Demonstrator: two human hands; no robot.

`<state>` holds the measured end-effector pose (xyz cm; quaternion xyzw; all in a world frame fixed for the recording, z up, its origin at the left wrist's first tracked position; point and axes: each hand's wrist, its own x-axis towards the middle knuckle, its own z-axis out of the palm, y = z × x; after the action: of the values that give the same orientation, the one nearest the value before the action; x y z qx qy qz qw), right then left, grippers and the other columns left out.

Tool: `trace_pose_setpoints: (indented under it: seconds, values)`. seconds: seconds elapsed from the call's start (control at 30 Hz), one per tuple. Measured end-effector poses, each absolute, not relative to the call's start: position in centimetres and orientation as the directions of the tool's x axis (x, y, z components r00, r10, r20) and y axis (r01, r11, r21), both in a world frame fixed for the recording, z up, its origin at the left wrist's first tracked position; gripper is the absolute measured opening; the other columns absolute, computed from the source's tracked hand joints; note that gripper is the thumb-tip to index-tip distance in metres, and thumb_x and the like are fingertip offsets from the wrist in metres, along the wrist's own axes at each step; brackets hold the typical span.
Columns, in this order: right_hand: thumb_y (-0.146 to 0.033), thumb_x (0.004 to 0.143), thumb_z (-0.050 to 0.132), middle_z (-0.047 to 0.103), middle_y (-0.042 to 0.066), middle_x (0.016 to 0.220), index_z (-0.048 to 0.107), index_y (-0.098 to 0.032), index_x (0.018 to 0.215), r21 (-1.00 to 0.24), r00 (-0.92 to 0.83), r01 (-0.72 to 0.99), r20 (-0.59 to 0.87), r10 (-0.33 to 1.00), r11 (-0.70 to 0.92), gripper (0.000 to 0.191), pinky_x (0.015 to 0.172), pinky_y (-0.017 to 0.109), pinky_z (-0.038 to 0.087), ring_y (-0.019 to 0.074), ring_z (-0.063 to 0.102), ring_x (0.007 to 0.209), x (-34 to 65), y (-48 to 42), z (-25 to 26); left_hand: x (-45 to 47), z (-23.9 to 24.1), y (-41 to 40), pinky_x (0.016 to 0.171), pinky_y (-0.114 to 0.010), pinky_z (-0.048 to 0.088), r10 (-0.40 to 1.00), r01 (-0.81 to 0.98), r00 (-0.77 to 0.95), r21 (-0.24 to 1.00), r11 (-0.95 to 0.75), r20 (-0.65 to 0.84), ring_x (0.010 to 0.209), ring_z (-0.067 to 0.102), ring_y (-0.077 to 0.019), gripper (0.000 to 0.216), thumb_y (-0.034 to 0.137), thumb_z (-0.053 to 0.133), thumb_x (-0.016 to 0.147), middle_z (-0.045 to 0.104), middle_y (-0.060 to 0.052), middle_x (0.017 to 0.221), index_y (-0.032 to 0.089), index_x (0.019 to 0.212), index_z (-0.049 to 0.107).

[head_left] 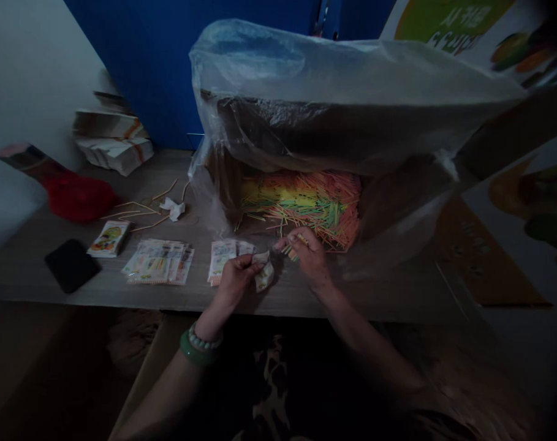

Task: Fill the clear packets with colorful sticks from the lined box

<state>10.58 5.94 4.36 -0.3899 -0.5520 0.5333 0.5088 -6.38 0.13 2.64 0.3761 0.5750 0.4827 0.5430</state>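
Note:
My left hand (pixel 236 277) pinches a small printed packet (pixel 264 273) above the near part of the table. Just right of it, my right hand (pixel 308 252) is closed round a small bunch of thin coloured sticks (pixel 289 250). Behind my hands, a box lined with clear plastic lies open toward me, with a heap of loose coloured sticks (pixel 301 202) inside in yellow, green, orange and pink. A few flat printed packets (pixel 221 257) lie beside my left hand, partly covered by it. Farther left is a pile of clear packets (pixel 159 262), apparently with sticks inside.
A plastic liner (pixel 352 73) rises over the box. At left lie a black flat object (pixel 71 264), a stack of small printed packets (pixel 109 239), a red bag (pixel 78 195), rubber bands and a crumpled tissue (pixel 173 209). Bundled paper (pixel 115 147) stands behind; a printed carton (pixel 503 245) is at right.

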Motion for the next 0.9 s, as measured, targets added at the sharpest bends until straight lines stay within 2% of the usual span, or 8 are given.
trace_pose_setpoints:
  seconds: [0.07, 0.17, 0.27, 0.4, 0.63, 0.8, 0.9]
  values:
    - [-0.043, 0.091, 0.055, 0.071, -0.001, 0.075, 0.053, -0.025, 0.083, -0.983, -0.174, -0.123, 0.157, 0.972, 0.137, 0.020, 0.075, 0.032, 0.046, 0.0181, 0.062, 0.073, 10.3, 5.9, 4.7, -6.3, 2.7, 0.1, 0.045, -0.021, 0.032, 0.959, -0.072, -0.104, 0.964, 0.257, -0.264, 0.045, 0.043, -0.0090, 0.029, 0.037, 0.081, 0.063, 0.055, 0.002, 0.049, 0.016, 0.053, 0.064]
    - [-0.044, 0.092, 0.055, 0.072, -0.001, 0.078, 0.053, -0.025, 0.085, -0.980, -0.168, -0.152, 0.155, 0.974, 0.130, 0.020, 0.076, 0.033, 0.047, 0.0189, 0.064, 0.077, 9.8, 5.7, 5.2, -6.1, 2.7, 0.2, 0.040, -0.020, 0.029, 0.950, -0.090, -0.163, 0.963, 0.255, -0.267, 0.041, 0.042, -0.0083, 0.027, 0.034, 0.084, 0.060, 0.054, 0.003, 0.045, 0.017, 0.051, 0.064]
    - [-0.044, 0.093, 0.053, 0.072, 0.000, 0.080, 0.053, -0.026, 0.088, -0.957, -0.147, -0.245, 0.194, 0.970, 0.154, 0.019, 0.081, 0.035, 0.049, 0.0201, 0.067, 0.083, 9.0, 5.5, 6.2, -5.9, 3.1, 0.2, 0.036, -0.020, 0.024, 0.940, -0.086, -0.202, 0.961, 0.264, -0.276, 0.036, 0.038, -0.0069, 0.024, 0.029, 0.085, 0.059, 0.052, 0.004, 0.041, 0.017, 0.052, 0.065]
    - [-0.047, 0.093, 0.052, 0.070, 0.000, 0.080, 0.050, -0.027, 0.089, -0.931, -0.178, -0.330, 0.224, 0.958, 0.156, 0.021, 0.085, 0.039, 0.051, 0.0220, 0.068, 0.091, 7.5, 5.1, 7.4, -5.6, 4.1, 0.3, 0.034, -0.020, 0.026, 0.947, -0.110, -0.095, 0.949, 0.296, -0.307, 0.034, 0.040, -0.0067, 0.025, 0.028, 0.085, 0.062, 0.053, 0.003, 0.041, 0.017, 0.052, 0.065]
    - [-0.048, 0.089, 0.059, 0.069, -0.001, 0.074, 0.051, -0.027, 0.083, -0.949, -0.273, -0.295, 0.199, 0.941, 0.115, 0.023, 0.090, 0.040, 0.050, 0.0227, 0.067, 0.096, 7.3, 4.7, 6.2, -5.9, 4.4, 0.3, 0.035, -0.022, 0.035, 0.932, -0.255, 0.086, 0.897, 0.362, -0.352, 0.034, 0.045, -0.0093, 0.030, 0.038, 0.086, 0.060, 0.056, 0.001, 0.044, 0.016, 0.056, 0.065]
    - [-0.046, 0.089, 0.059, 0.073, 0.002, 0.085, 0.054, -0.026, 0.080, -0.969, -0.333, -0.236, 0.147, 0.931, 0.068, 0.023, 0.094, 0.040, 0.049, 0.0234, 0.065, 0.105, 8.1, 4.4, 5.4, -5.9, 4.3, 0.2, 0.040, -0.020, 0.036, 0.943, -0.317, 0.055, 0.890, 0.329, -0.329, 0.040, 0.048, -0.0087, 0.024, 0.034, 0.087, 0.058, 0.060, 0.000, 0.050, 0.015, 0.063, 0.073]
    - [-0.048, 0.088, 0.059, 0.074, 0.002, 0.090, 0.055, -0.026, 0.079, -0.975, -0.335, -0.220, 0.099, 0.937, 0.025, 0.024, 0.087, 0.038, 0.052, 0.0229, 0.067, 0.096, 8.3, 4.4, 5.2, -5.8, 4.5, 0.2, 0.043, -0.020, 0.036, 0.949, -0.335, 0.047, 0.890, 0.310, -0.312, 0.045, 0.048, -0.0083, 0.022, 0.031, 0.086, 0.058, 0.064, -0.001, 0.055, 0.015, 0.069, 0.077]
